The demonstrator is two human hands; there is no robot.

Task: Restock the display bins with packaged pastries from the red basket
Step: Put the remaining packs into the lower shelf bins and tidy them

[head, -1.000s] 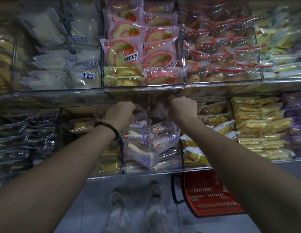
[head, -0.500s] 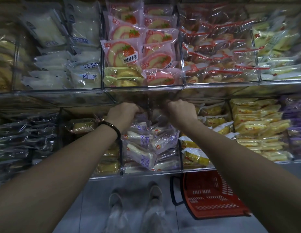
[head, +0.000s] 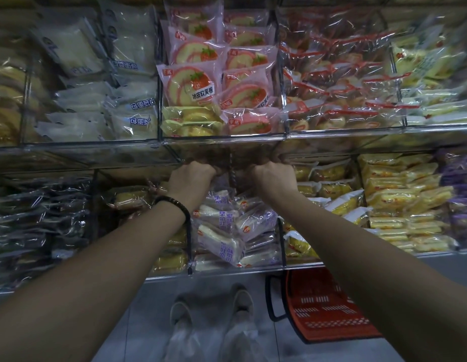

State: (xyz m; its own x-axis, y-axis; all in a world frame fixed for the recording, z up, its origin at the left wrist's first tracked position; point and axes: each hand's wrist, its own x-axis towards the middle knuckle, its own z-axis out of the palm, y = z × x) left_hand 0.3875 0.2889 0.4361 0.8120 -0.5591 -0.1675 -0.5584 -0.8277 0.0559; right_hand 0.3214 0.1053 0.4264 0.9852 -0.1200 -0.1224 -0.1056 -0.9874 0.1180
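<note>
My left hand [head: 192,178] curls in at the top of the middle bin [head: 240,269], above the purple-lettered pastry packets [head: 222,231], and my right hand [head: 275,178] curls in just beside it. The fingers vanish under the upper shelf [head: 224,142], so I cannot tell what either grips. I reckon I'm settling stock at the back. Next I go down to the red basket [head: 329,309] on the floor at right. Both hands have scarcely shifted since a second ago.
</note>
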